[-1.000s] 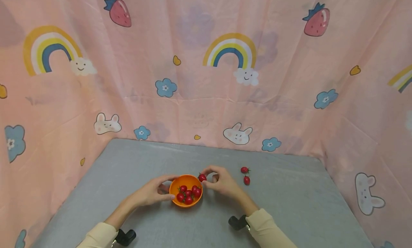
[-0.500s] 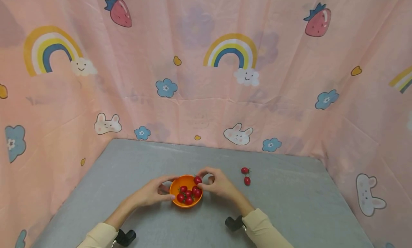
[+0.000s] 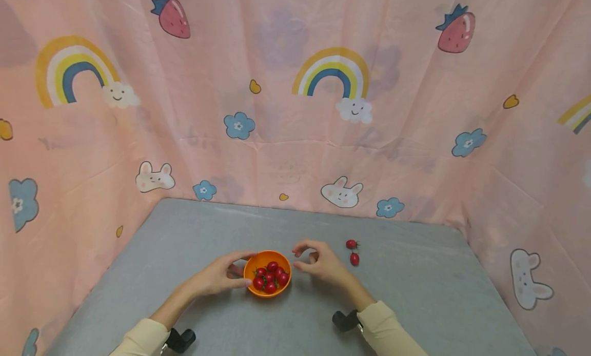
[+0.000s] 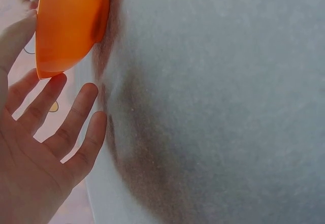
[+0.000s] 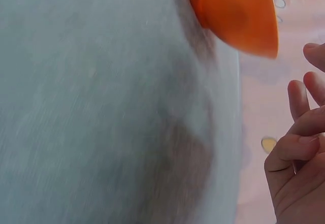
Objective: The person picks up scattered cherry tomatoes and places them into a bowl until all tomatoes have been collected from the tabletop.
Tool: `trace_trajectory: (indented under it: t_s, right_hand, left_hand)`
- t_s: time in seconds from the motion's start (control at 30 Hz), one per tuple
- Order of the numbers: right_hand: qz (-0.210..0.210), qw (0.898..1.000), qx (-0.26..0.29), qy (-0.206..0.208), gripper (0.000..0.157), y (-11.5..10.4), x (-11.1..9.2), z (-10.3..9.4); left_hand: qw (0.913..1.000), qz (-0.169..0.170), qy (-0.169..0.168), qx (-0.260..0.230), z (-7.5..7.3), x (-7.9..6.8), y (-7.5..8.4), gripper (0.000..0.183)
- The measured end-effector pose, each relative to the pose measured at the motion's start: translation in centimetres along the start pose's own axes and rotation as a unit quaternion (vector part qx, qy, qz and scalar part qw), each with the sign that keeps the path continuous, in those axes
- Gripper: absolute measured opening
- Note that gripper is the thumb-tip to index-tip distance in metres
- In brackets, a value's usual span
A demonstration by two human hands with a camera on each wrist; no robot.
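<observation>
An orange bowl [image 3: 266, 257] stands on the table with several small red cherry tomatoes [image 3: 270, 277] inside. My left hand [image 3: 220, 275] holds the bowl by its left side, thumb at the near rim and forefinger at the far rim. In the left wrist view, fingertips meet the bowl wall [image 4: 68, 26] while the outer fingers spread away from it. Just right of the bowl, my right hand [image 3: 323, 263] hangs with thumb and forefinger parted and nothing between them. The right wrist view shows this hand [image 5: 297, 155] apart from the bowl [image 5: 236, 13].
Two loose cherry tomatoes lie beyond my right hand: one on its side [image 3: 351, 244], the other [image 3: 354, 259] just nearer. A grey cloth covers the table [image 3: 415, 294]. Pink printed curtains [image 3: 277, 161] enclose its back and sides.
My right hand carried a cherry tomato left over the bowl's rim, let it go inside, then drew back to the right. The left hand and the bowl stayed in place.
</observation>
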State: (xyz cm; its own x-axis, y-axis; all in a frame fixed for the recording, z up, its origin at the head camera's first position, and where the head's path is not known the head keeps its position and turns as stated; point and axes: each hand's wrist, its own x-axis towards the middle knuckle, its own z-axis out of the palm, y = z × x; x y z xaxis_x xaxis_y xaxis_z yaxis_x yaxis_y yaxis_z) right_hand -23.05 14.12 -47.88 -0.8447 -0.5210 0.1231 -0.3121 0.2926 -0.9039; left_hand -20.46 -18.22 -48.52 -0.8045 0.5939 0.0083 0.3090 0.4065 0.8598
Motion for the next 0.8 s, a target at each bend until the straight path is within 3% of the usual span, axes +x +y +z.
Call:
trace_trajectory:
  t_s: [0.43, 0.67, 0.8]
  right_hand:
    - [-0.011, 0.997, -0.051, 0.050, 0.019, 2.8, -2.9, -3.4]
    - [-0.034, 0.996, -0.049, 0.074, 0.018, 4.2, -5.2, -6.3]
    - [-0.021, 0.995, -0.044, 0.091, 0.020, 4.8, -6.9, -8.3]
  left_hand:
    - [1.0000, -0.001, -0.001, -0.002, 0.0, 0.0, -0.1, 0.066]
    - [1.0000, -0.005, -0.001, -0.003, 0.0, -0.1, 0.0, 0.066]
    - [1.0000, -0.004, -0.003, -0.003, 0.0, 0.0, 0.0, 0.066]
